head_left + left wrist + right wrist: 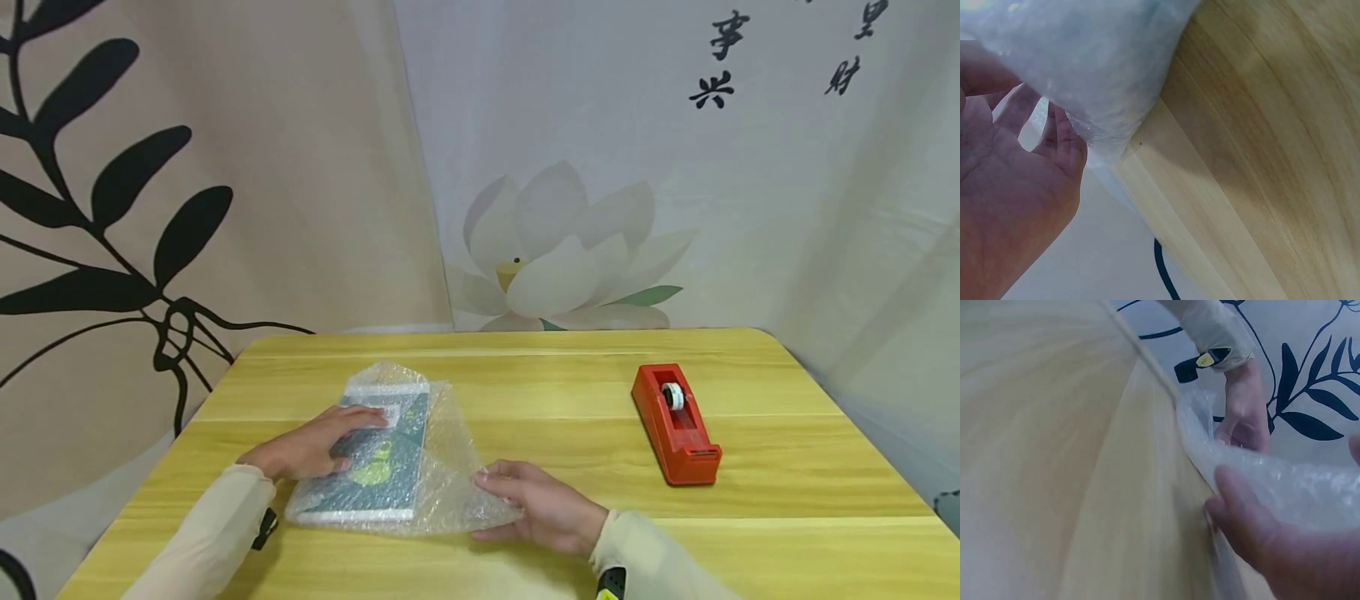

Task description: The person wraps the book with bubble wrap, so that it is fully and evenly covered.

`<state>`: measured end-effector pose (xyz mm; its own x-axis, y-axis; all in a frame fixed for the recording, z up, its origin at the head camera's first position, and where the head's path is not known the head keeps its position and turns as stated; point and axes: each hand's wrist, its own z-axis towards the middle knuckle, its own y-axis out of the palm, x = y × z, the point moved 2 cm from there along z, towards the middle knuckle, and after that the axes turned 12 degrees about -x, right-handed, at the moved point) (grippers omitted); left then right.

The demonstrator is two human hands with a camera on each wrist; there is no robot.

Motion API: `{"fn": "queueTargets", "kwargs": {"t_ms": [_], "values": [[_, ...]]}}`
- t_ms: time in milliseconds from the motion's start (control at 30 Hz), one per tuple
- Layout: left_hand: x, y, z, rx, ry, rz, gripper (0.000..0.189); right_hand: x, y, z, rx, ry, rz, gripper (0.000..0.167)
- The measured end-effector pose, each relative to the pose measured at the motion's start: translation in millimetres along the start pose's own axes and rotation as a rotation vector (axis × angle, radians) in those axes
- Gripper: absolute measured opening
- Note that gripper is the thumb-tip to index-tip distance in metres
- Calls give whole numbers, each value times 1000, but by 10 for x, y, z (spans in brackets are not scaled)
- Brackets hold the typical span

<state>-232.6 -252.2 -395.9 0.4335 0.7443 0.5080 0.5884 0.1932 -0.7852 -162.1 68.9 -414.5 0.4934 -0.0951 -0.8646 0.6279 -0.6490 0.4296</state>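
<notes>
A blue-green book (405, 467) with a yellow-green picture and a white label lies on a sheet of clear bubble wrap (455, 492), which also shows over its cover. My left hand (322, 446) rests across the left part of the book, fingers stretched toward the label and thumb spread lower down. At the lower right corner of the wrap, my right hand (536, 508) pinches the loose film, thumb on top and fingers beneath. The left wrist view shows the bubble wrap (1104, 69) bulging beside the left palm (1016, 175).
A red tape dispenser (678, 425) with a small roll of tape stands on the right side of the wooden table (555, 383). Behind the table hangs a cloth (322, 167) printed with leaves, a lotus and characters.
</notes>
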Motion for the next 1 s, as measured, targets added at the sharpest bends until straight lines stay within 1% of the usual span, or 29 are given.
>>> {"fn": "queueTargets", "kwargs": {"t_ms": [67,133,167,300,367,567,667,800,1000], "values": [[3,-4,4,-2,-1,-3,62,6,16,2,5,-11,21,73],[7,-9,7,-3,0,-1,62,12,26,12,-20,-27,36,78],[8,-10,8,-2,2,0,62,13,30,19,-45,-37,45,77],[12,-15,5,-5,6,4,62,22,41,60,-157,-71,91,65],[14,-17,6,-7,6,1,61,27,51,77,-183,-78,114,65],[16,-22,-1,-8,-1,-14,61,42,96,146,-179,-80,174,71],[14,-27,-2,-7,4,-8,61,37,111,189,-202,-101,179,71],[10,-29,-9,-6,15,-11,60,28,135,249,-235,-118,156,68],[-5,-17,-7,-3,17,-16,60,15,192,312,-219,-120,118,68]]}}
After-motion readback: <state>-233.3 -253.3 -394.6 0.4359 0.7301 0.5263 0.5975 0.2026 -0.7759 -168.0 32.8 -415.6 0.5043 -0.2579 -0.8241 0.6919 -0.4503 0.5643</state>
